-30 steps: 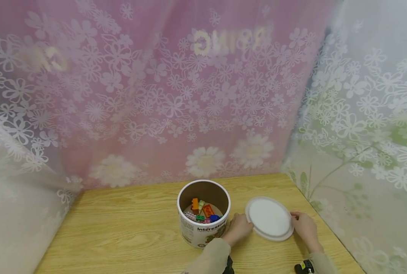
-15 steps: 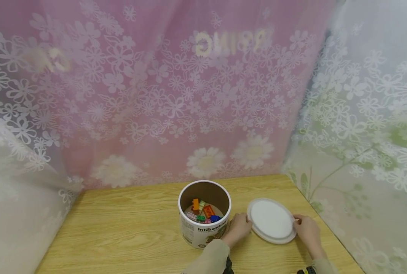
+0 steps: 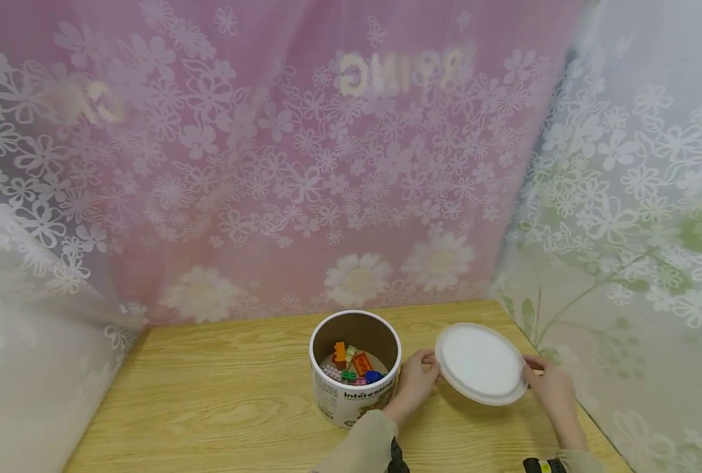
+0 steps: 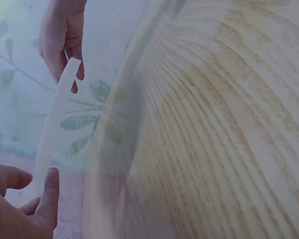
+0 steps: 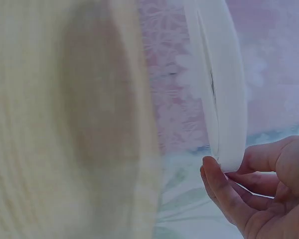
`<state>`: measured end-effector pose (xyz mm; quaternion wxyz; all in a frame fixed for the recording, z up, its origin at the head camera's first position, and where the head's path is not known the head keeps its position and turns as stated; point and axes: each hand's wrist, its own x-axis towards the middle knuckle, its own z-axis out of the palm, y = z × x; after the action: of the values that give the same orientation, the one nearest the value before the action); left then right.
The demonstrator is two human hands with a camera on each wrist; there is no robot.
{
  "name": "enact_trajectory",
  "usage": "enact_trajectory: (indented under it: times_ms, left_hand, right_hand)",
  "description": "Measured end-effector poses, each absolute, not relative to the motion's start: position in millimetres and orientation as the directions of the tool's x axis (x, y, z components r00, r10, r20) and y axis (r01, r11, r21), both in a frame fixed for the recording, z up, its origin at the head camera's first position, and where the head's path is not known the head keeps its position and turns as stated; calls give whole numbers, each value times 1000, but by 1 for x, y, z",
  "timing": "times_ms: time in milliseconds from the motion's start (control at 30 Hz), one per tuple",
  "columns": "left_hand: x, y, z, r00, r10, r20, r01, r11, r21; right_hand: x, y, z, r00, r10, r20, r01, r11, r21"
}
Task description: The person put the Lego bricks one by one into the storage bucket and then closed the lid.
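Observation:
A round white lid (image 3: pixel 481 363) is held off the wooden table between my two hands. My left hand (image 3: pixel 416 382) pinches its left edge, thumb and fingers on either side. At the opposite edge, my right hand (image 3: pixel 553 389) pinches the rim; the right wrist view shows the lid (image 5: pixel 226 89) edge-on between thumb and fingers. Just left of my left hand stands a white printed bucket (image 3: pixel 333 396), its top uncovered. Inside it lie several toy building blocks, among them an orange block (image 3: pixel 339 355), a green block (image 3: pixel 349 376) and a blue block (image 3: pixel 373 376).
The wooden table (image 3: pixel 209 387) stretches left of the bucket and beneath the lid. Behind it hangs a pink floral curtain (image 3: pixel 268 197), and a pale floral curtain (image 3: pixel 640 276) runs along the right edge. Another pale curtain (image 3: pixel 20 341) is on the left.
Both hands have raised the lid from the table and shifted it slightly right and away. The bucket and the blocks in it have stayed put.

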<state>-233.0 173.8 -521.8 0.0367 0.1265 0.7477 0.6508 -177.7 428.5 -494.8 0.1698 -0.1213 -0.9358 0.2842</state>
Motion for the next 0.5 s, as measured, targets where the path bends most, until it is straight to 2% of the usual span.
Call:
enact_trajectory:
  times_ms: [233,500]
  left_hand:
    - [-227,177,-501,-964,223,142,153,33,988]
    - [-222,172,-471,-957,218,193,199,6,980]
  right_hand:
    - [-171,427,-474,-894,361,266,133,781,-610]
    - [-166,423,-457,-872,368,324,54,729,-682]
